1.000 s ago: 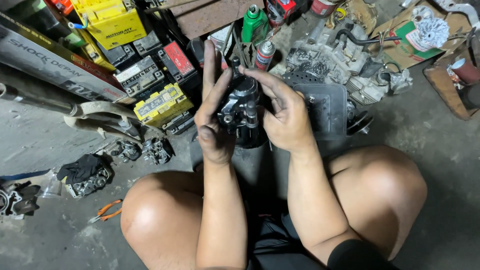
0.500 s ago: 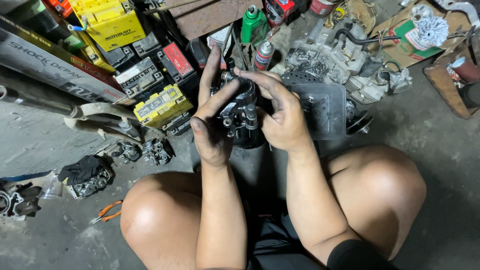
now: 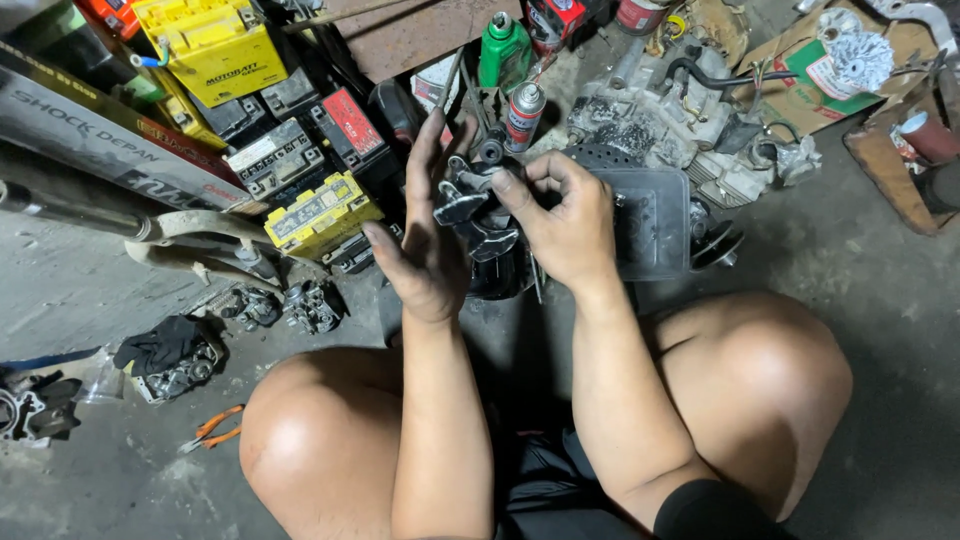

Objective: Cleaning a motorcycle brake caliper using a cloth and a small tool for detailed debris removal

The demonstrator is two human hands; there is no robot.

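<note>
A dark, greasy metal engine part (image 3: pixel 482 222) with vanes and small rollers is held up in front of me, above the concrete floor between my knees. My right hand (image 3: pixel 562 220) grips it from the right, thumb and fingers curled over its top edge. My left hand (image 3: pixel 422 240) lies flat against its left side, fingers stretched upward and apart, palm smeared with black grease. The lower half of the part is hidden behind my hands.
A clear plastic container (image 3: pixel 650 225) sits just behind the part, beside a grey engine block (image 3: pixel 660 125). Yellow and black batteries (image 3: pixel 318 212) crowd the left. A spray can (image 3: pixel 524 116) and green bottle (image 3: pixel 503 52) stand behind. Orange pliers (image 3: pixel 215 428) lie near my left knee.
The part has been turned in my hands, now showing its vaned face. My left hand slid from cupping it to lying flat and open-fingered against its side; my right hand shifted onto its top.
</note>
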